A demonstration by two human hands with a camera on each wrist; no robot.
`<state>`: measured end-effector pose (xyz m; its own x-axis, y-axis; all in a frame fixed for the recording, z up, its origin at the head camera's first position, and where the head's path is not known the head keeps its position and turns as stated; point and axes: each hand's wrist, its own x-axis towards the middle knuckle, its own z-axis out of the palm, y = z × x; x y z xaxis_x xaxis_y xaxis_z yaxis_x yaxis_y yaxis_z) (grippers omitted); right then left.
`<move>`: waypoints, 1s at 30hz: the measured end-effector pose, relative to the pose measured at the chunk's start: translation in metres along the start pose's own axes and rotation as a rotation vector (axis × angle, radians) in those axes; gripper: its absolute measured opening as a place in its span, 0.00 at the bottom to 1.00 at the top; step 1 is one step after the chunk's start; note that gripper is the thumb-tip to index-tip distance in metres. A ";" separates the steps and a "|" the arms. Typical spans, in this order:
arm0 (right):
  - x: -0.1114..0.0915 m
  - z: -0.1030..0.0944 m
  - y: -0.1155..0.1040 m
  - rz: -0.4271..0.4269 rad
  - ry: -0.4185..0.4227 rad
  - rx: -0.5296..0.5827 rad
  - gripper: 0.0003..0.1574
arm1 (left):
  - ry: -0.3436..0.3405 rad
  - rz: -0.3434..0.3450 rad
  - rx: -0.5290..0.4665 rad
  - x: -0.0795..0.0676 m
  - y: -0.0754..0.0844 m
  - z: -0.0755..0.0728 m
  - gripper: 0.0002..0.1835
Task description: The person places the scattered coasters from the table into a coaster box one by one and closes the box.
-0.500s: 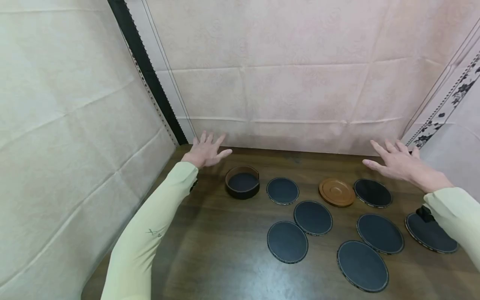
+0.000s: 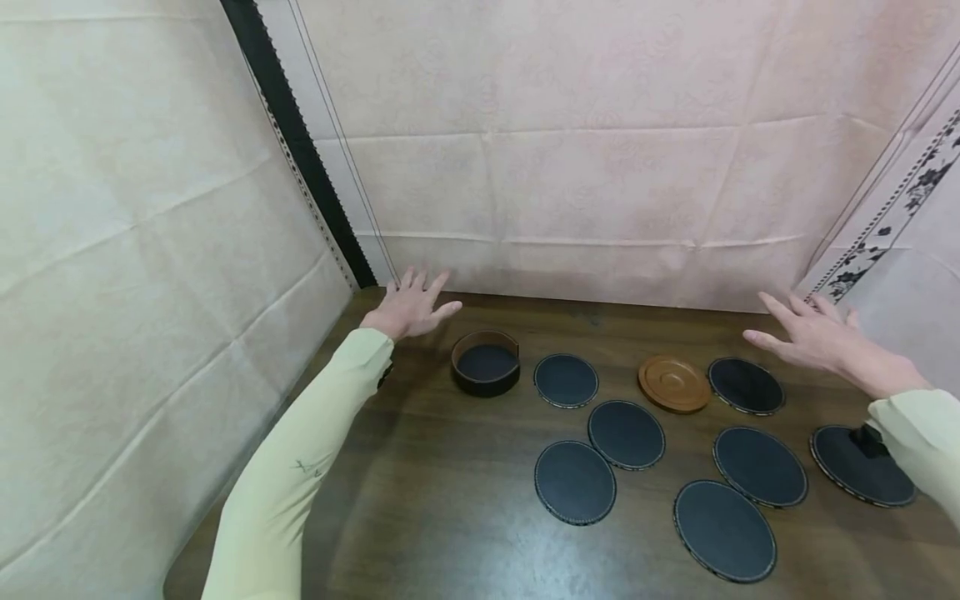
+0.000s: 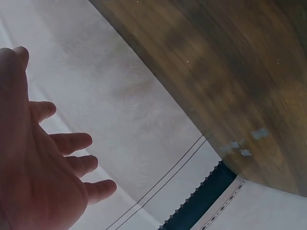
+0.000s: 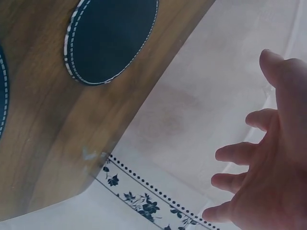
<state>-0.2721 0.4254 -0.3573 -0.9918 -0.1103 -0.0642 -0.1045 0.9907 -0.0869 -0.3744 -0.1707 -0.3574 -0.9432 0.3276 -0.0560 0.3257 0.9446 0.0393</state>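
Observation:
Both hands are held out over the far part of the table with fingers spread and nothing in them. My left hand hovers near the back left corner, just beyond a round brown-and-black coaster holder with a dark disc inside. My right hand is at the back right, above and beyond a dark round coaster. A brown wooden coaster with concentric rings lies beside that one. In the left wrist view the left hand shows its palm and separated fingers; the right hand looks alike in its own view.
More dark stitched-edge coasters lie flat on the wooden table: one by the holder, a touching pair in the middle, several at the right. One coaster is partly under the right sleeve. Pale cloth walls in the back and sides.
My right hand has moved a little to the right and slightly down in the head view. The left hand has barely shifted; the coasters and holder stay put.

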 end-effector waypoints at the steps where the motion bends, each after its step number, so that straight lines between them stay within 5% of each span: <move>1: -0.001 0.001 0.002 0.000 0.000 0.005 0.58 | 0.003 0.002 -0.007 0.000 0.000 0.001 0.44; 16: -0.017 0.015 0.023 -0.045 0.015 0.027 0.60 | -0.007 0.068 -0.137 -0.016 0.017 0.019 0.45; 24: -0.023 0.025 0.031 -0.107 0.108 0.159 0.56 | -0.057 0.053 -0.301 -0.025 0.021 0.036 0.47; 30: -0.032 0.034 0.036 -0.083 0.118 0.118 0.56 | -0.092 0.068 -0.405 -0.031 0.025 0.049 0.50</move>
<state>-0.2421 0.4623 -0.3924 -0.9826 -0.1742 0.0648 -0.1840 0.9616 -0.2036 -0.3336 -0.1564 -0.4035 -0.9044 0.4070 -0.1280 0.3178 0.8429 0.4342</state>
